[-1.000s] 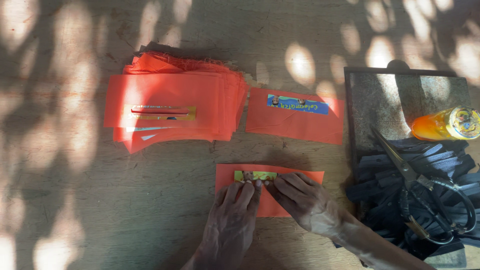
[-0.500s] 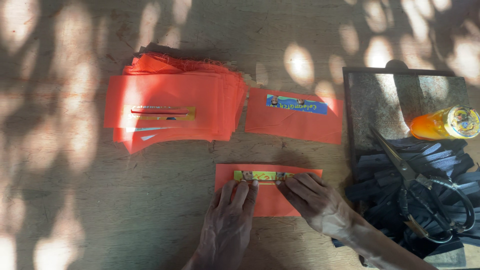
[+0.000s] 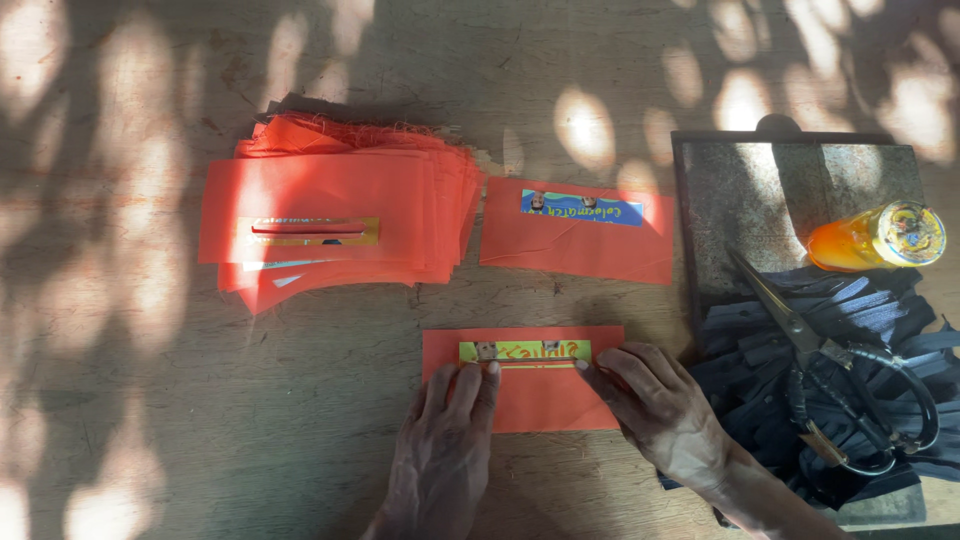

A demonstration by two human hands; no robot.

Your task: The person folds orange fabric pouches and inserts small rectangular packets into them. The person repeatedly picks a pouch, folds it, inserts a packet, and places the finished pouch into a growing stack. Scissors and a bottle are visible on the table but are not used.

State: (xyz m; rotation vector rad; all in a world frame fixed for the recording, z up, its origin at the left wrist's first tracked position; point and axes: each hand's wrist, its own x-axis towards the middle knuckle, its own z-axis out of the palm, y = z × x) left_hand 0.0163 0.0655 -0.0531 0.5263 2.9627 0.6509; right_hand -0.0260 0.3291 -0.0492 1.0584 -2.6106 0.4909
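An orange fabric rectangle (image 3: 535, 395) lies flat on the wooden table, with a yellow printed strip (image 3: 524, 351) along its top. My left hand (image 3: 445, 445) lies flat on the rectangle's lower left, fingertips touching the strip's left part. My right hand (image 3: 662, 410) presses the rectangle's right end, fingertips at the strip's right tip. Neither hand grips anything.
A stack of orange fabric pieces (image 3: 335, 215) lies at the upper left. A single orange piece with a blue strip (image 3: 578, 238) lies behind my hands. At right, a dark board (image 3: 790, 195) carries an orange bottle (image 3: 875, 238), scissors (image 3: 830, 370) and black strips (image 3: 850, 330).
Both hands have shifted slightly on the orange rectangle, the fingers spreading outward along the yellow strip. Nothing else has moved.
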